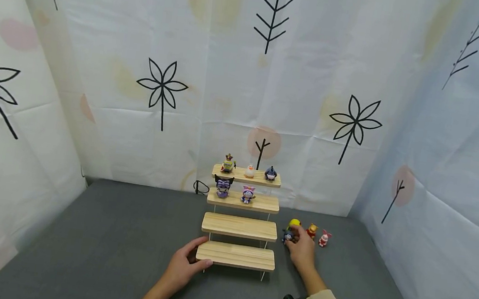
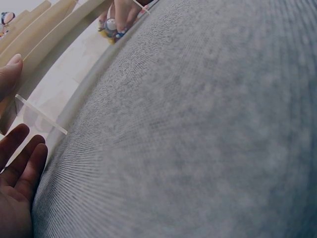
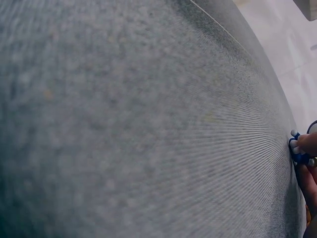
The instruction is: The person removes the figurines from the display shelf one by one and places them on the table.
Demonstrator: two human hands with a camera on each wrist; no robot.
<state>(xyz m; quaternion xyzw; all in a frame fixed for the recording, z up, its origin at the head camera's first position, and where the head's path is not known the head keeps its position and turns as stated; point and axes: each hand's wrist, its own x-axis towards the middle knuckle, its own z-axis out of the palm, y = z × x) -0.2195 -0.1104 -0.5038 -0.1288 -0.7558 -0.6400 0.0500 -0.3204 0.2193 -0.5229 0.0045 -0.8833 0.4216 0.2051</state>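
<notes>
A four-tier wooden display stand (image 1: 236, 255) with clear legs stands on the grey table. My left hand (image 1: 182, 265) holds the left end of its lowest board, thumb at the front corner; in the left wrist view several fingers (image 2: 30, 171) extend below the board by a clear leg. To the right of the stand, my right hand (image 1: 301, 252) pinches a small dark blue and white figurine (image 1: 288, 236) low at the table. In the right wrist view, fingertips partly cover this blue figurine (image 3: 297, 154). A yellow-topped figurine (image 1: 294, 222) is just behind it.
A bear figurine (image 1: 312, 230) and a pink figurine (image 1: 324, 238) stand right of my right hand. The top board bears three figurines, among them a white one (image 1: 249, 171); the second bears a purple one (image 1: 223, 187) and a pink-purple one (image 1: 247, 194). Patterned cloth (image 1: 211, 90) hangs behind.
</notes>
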